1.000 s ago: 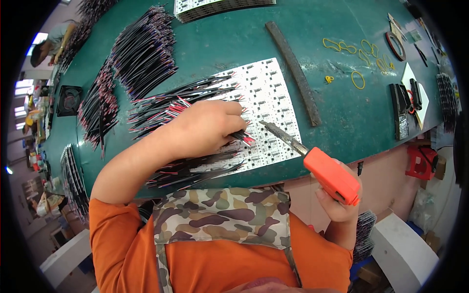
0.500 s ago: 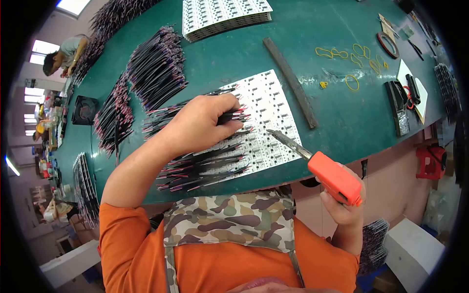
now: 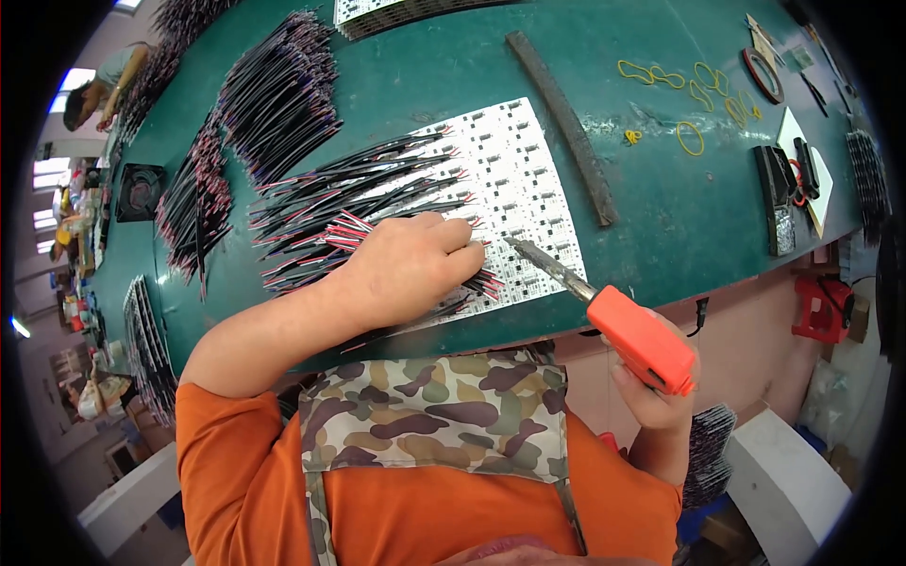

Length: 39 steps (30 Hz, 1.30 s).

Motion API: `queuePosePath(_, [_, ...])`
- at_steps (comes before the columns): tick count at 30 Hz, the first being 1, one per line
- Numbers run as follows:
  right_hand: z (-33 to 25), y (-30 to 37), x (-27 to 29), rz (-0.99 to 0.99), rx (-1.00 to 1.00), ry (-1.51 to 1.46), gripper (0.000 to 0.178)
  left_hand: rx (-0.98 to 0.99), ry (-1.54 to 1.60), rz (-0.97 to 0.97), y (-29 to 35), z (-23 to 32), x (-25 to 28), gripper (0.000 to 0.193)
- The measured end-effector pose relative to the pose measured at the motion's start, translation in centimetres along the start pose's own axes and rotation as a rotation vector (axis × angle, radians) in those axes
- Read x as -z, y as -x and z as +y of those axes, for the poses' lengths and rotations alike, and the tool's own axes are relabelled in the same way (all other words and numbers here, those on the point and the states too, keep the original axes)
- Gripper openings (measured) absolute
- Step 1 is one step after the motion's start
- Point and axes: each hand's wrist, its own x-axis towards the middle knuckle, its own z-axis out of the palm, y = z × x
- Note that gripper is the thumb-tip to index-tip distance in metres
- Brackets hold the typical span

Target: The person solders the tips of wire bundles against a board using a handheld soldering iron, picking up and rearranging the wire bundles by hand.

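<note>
My left hand (image 3: 411,269) is closed over a bundle of thin black and red wires (image 3: 354,189) and presses on a white circuit board panel (image 3: 514,198) lying on the green table (image 3: 425,75). My right hand (image 3: 661,396) grips the orange handle of a soldering iron (image 3: 604,307). The iron's metal tip points up and left and reaches the board just right of my left fingers. More wires fan out to the left across the board.
Heaps of black wires (image 3: 274,94) lie at the left of the table. A dark strip (image 3: 562,123) lies right of the board, with yellow rubber bands (image 3: 689,85) and small black parts (image 3: 783,189) beyond. A stack of white panels (image 3: 406,9) sits at the far edge. Another person (image 3: 104,80) works far left.
My left hand has slid a little toward me along the board with the wires. The soldering iron tip has stayed close to my left fingers.
</note>
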Motion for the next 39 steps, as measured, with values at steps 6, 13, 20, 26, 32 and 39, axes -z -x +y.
queuePosePath(6, [0.3, -1.0, -0.5, -0.048, 0.102, 0.032, 0.059, -0.058, 0.002, 0.089, 0.2, -0.2, -0.6, 0.029])
queuePosePath(13, [0.0, -1.7, -0.8, -0.050, 0.122, 0.052, 0.057, -0.025, 0.021, 0.024, 0.1, 0.1, -0.1, 0.010])
queuePosePath(20, [-0.7, -2.7, -0.3, -0.115, 0.184, 0.110, 0.054, -0.020, 0.031, 0.028, 0.0, 0.1, -0.1, 0.010])
queuePosePath(26, [-0.6, -2.0, 0.1, -0.079, 0.168, 0.117, 0.056, -0.014, 0.040, 0.016, 0.0, 0.1, 0.1, 0.010])
queuePosePath(32, [-0.3, -1.2, 0.1, -0.043, 0.116, 0.087, 0.062, -0.027, 0.041, 0.028, -0.1, -0.1, -0.1, 0.011])
queuePosePath(39, [-0.3, -1.5, -0.3, -0.052, 0.144, 0.103, 0.059, -0.049, 0.066, 0.012, -0.3, -0.4, 0.1, 0.011])
